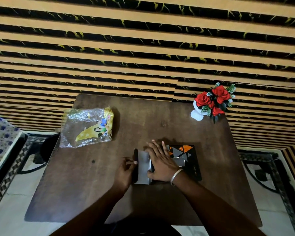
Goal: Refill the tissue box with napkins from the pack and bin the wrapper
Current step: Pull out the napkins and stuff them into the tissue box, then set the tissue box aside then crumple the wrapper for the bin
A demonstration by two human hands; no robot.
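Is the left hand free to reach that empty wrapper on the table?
Probably yes: bare table lies between the left hand and the wrapper, nothing blocking. But its fingers now pinch the tissue box flap, so they must let go first.

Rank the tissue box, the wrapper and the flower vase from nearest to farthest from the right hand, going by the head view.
1. Tissue box: directly under the right hand.
2. Wrapper: far left of the table.
3. Flower vase: far right corner.

One wrapper (88, 127) at ten o'clock, one box (184, 160) at centre. One vase (197, 114) holding three roses (220, 93) at two o'clock, and two hands.
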